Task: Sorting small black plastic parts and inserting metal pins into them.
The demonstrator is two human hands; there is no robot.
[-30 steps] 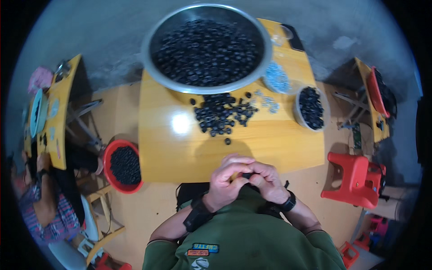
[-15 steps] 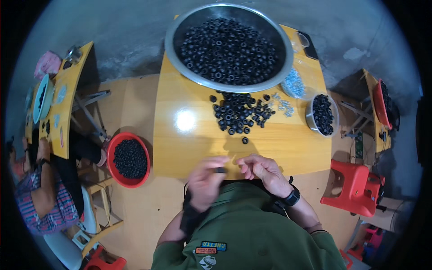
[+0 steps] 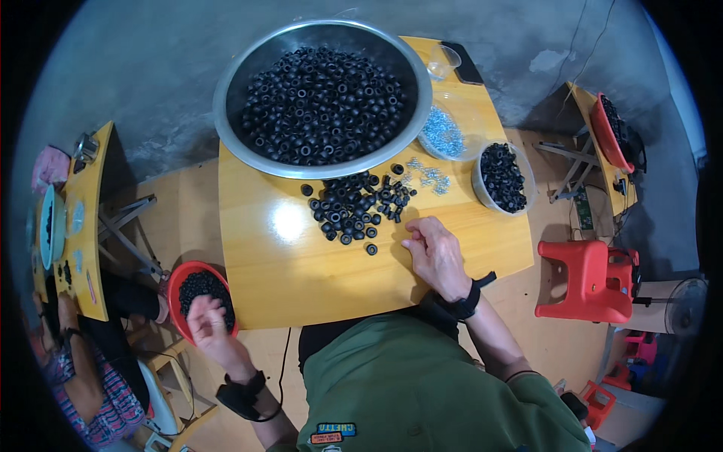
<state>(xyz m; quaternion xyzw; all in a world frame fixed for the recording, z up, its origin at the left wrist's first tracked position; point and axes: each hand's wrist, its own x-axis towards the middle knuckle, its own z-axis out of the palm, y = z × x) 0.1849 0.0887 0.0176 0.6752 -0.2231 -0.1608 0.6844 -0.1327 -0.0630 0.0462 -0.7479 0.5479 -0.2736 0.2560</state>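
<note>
Just beyond the fingertips of the right hand (image 3: 435, 252), a loose pile of black rings (image 3: 354, 209) lies on the yellow surface (image 3: 286, 264), with scattered small silver parts (image 3: 428, 177) beside it. Directly under the left hand (image 3: 207, 325) sits a red bowl (image 3: 178, 280) of black rings, off the surface's left edge. Half a second ago both hands met at the near edge; now they are well apart. The right hand rests palm down, fingers spread, holding nothing visible. The left hand hovers with fingers loosely curled; whether it holds anything cannot be told.
</note>
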